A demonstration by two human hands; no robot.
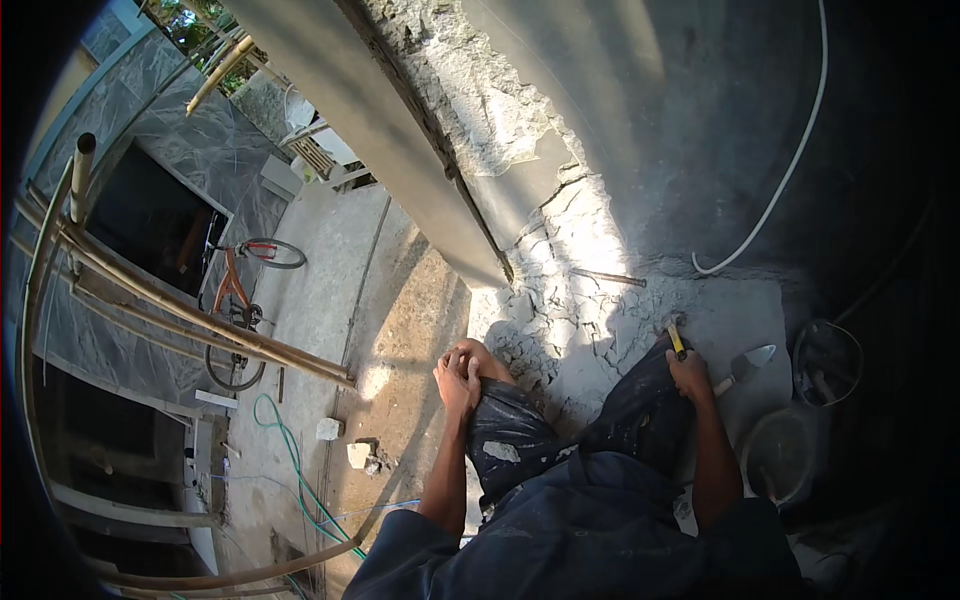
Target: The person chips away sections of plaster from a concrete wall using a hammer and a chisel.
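My left hand [457, 382] rests over my bare left knee and holds no tool. My right hand [688, 376] grips a hammer [676, 342] by its yellow and black handle, beside my right knee; its metal head points away from me. To the right of that hand a trowel [752, 361] lies on the floor, blade outward. A rusty metal rod [609, 277], perhaps a chisel, lies on the broken plaster [559, 281] ahead. Cracked pieces and grey rubble [529, 349] spread along the wall's foot, before my knees.
A chipped strip [487, 97] runs up the grey wall [675, 150], beside a post [390, 112]. A white cable [787, 165] hangs at right. Two buckets [827, 364] stand in shadow. Bamboo poles [225, 326], an orange bicycle [234, 285] and a green hose [296, 457] are at left.
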